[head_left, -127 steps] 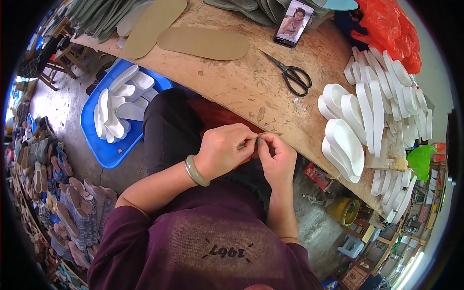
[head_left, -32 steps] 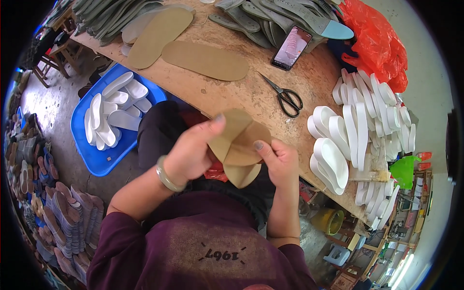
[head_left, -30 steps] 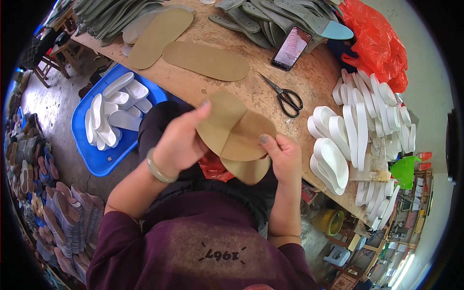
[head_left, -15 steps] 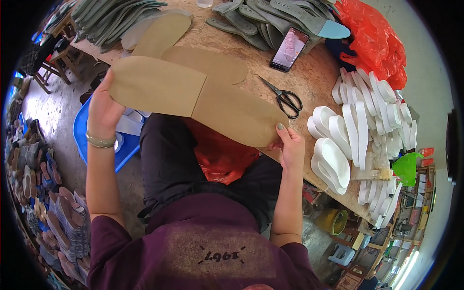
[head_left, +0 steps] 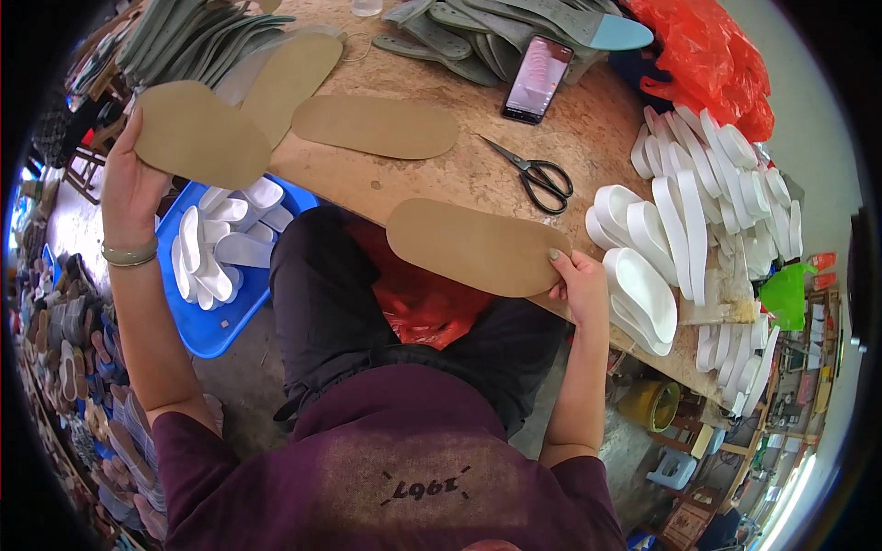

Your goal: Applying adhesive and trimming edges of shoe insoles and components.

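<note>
My left hand (head_left: 133, 184) grips one end of a flat tan insole (head_left: 202, 136), held out at the far left above the table's edge. In my right hand (head_left: 582, 280) is a second tan insole (head_left: 473, 246), pinched at its right end, thumb on top, over my lap and the table's near edge. The two held insoles are apart. A third insole (head_left: 377, 127) lies flat on the table. Behind the left one, another insole (head_left: 296, 81) is partly covered. Black-handled scissors (head_left: 540, 179) rest on the tabletop with their tips pointing up-left.
Grey soles (head_left: 184, 46) pile up at the back left, more grey soles (head_left: 450, 32) at the back middle. A phone (head_left: 537, 78) lies near them. White soles (head_left: 645, 292) crowd the right side, below a red plastic bag (head_left: 707, 64). A blue tray (head_left: 207, 335) holds white pieces.
My hands have moved apart, left hand up-left and right hand to the right. The two insoles, joined or touching edge to edge before, are now separate. The table insole shows fully.
</note>
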`<act>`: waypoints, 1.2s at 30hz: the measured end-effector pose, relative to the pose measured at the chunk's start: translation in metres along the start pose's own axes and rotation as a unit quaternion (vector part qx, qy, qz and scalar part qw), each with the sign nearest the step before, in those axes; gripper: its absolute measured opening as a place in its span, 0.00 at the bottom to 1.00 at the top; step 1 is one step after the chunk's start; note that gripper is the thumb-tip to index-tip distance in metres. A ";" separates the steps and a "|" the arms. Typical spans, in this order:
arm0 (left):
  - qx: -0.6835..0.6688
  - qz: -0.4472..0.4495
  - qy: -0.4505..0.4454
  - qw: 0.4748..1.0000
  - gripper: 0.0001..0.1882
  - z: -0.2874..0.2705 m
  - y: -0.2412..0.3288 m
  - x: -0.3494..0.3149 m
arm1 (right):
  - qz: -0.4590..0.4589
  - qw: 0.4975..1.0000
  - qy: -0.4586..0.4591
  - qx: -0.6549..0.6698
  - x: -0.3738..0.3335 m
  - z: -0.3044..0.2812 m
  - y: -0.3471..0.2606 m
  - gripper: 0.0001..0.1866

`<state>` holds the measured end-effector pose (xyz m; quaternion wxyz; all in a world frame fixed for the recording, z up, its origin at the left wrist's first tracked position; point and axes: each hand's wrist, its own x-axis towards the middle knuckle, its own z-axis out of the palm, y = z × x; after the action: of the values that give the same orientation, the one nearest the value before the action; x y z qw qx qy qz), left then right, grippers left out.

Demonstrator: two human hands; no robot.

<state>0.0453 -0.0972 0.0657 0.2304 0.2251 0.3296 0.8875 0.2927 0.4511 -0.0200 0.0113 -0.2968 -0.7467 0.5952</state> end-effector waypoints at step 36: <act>0.825 0.070 -0.282 0.484 0.28 0.128 -0.282 0.011 | -0.205 0.838 0.324 -0.388 0.001 -0.218 -0.017 0.26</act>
<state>0.1805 0.1618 -0.0388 -0.0431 0.5725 0.8113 0.1104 0.3654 0.6418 0.0580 0.2585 -0.2927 -0.9139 0.1109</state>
